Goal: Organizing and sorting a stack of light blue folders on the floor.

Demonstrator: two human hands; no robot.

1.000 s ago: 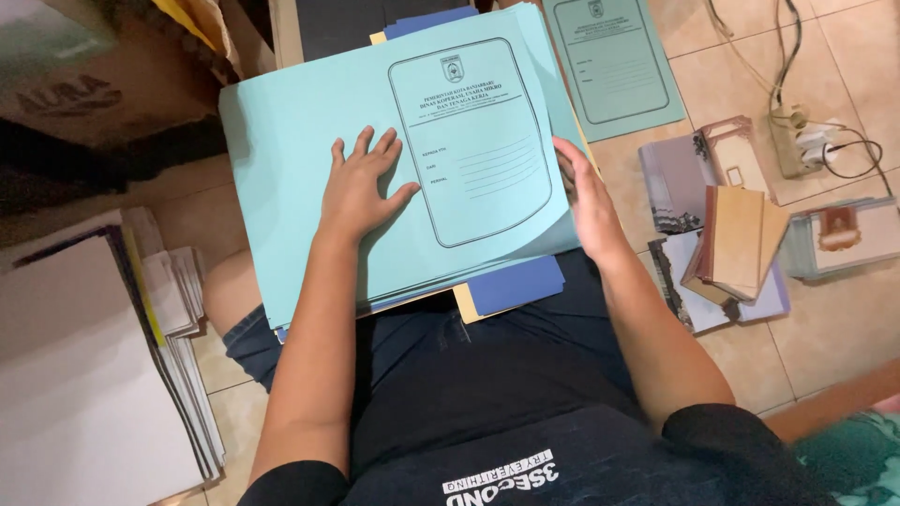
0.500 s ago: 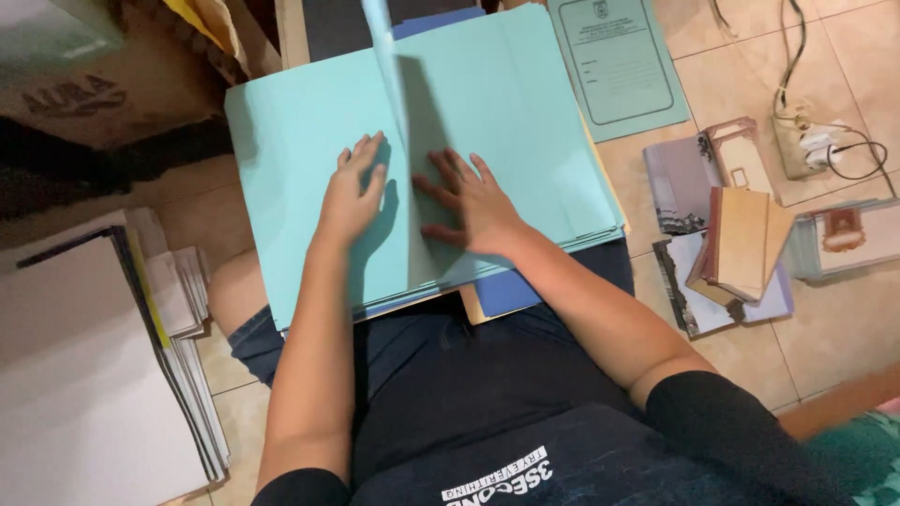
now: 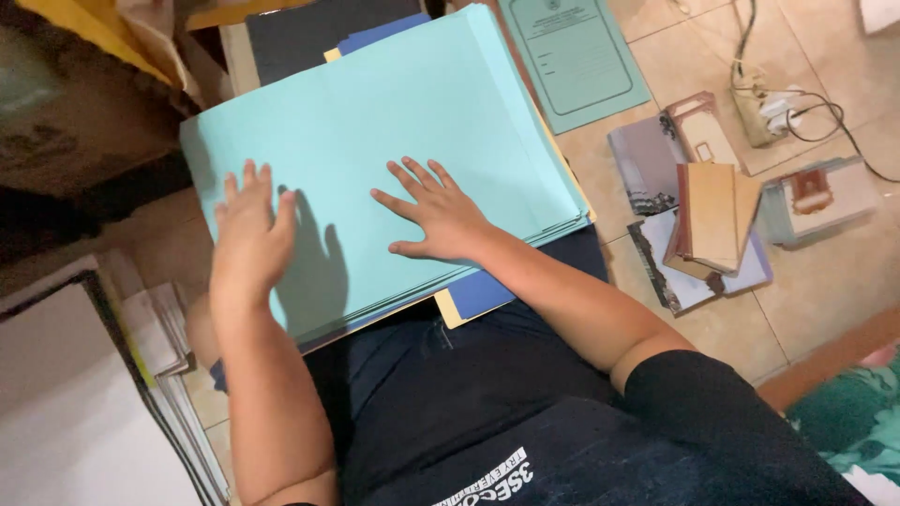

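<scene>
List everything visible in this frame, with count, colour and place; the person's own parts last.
folder stack: several, light teal, on the lap, blank side up
dark folders: a few, navy and blue, under the stack's far edge
yellow sheet: one, poking out below the stack
printed folder: one, teal, on the tile floor, upper right
booklets: several, brown and grey, on the floor at right
power strip: one, white, with cables, upper right
paper pile: one, white and grey, lower left
left hand: flat on the stack, open
right hand: flat on the stack, fingers spread
</scene>
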